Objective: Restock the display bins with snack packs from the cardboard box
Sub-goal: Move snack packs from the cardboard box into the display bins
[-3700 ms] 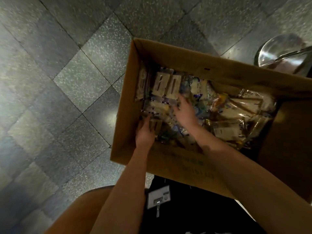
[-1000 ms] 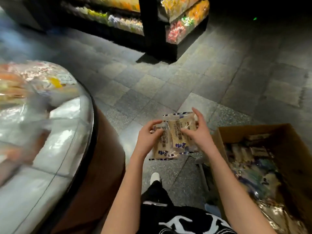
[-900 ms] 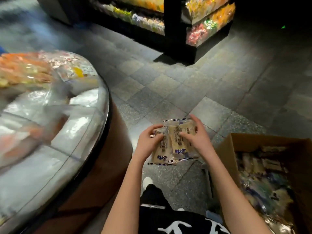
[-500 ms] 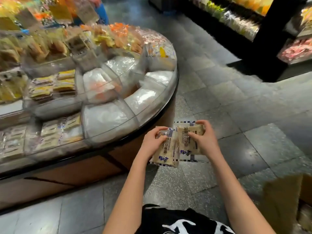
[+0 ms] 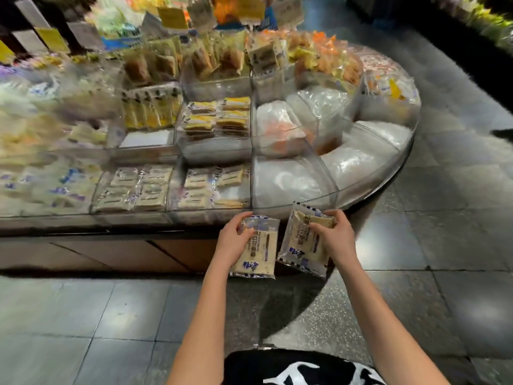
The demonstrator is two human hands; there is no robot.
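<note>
My left hand (image 5: 231, 240) grips a clear snack pack (image 5: 259, 251) of pale bread with blue print. My right hand (image 5: 334, 237) grips a second, matching snack pack (image 5: 301, 247), tilted to the right. Both packs hang side by side just in front of the display's front edge. Directly beyond them sit clear display bins (image 5: 211, 187) holding the same pale packs, lying flat in rows. The cardboard box is out of view.
The rounded display island (image 5: 388, 151) curves away to the right, with bins of white bags, yellow packs (image 5: 219, 118) and orange snacks behind. Price tags stand along the top. Grey tiled floor (image 5: 444, 245) lies to the right; a dark shelf runs along the top right.
The view has swung left from the box to the display. My hands have drawn apart, each now holding its own pack, and moved up close to the front bins.
</note>
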